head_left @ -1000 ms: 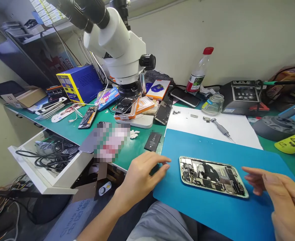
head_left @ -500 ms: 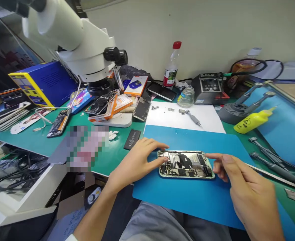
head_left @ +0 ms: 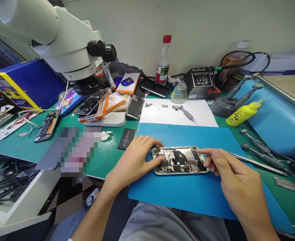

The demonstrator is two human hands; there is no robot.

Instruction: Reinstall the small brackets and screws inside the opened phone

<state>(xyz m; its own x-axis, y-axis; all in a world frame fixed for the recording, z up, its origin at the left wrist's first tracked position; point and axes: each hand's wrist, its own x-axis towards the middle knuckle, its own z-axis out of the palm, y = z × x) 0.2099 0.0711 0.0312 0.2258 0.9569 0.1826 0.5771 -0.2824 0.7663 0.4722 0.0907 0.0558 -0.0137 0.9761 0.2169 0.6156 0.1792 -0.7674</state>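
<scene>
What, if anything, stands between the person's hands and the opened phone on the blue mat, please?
Nothing visible does. The left hand is at the left end of the phone, the right hand at its right end. The nearby screwdriver lies beyond the mat, on white paper.

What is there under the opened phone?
The opened phone lies on the blue mat, visible along its near and far edges; the area directly beneath is covered.

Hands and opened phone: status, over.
Left hand, right hand at opposite ends of opened phone. Phone flat on blue mat. Screwdriver on white paper, out of the way.
</scene>
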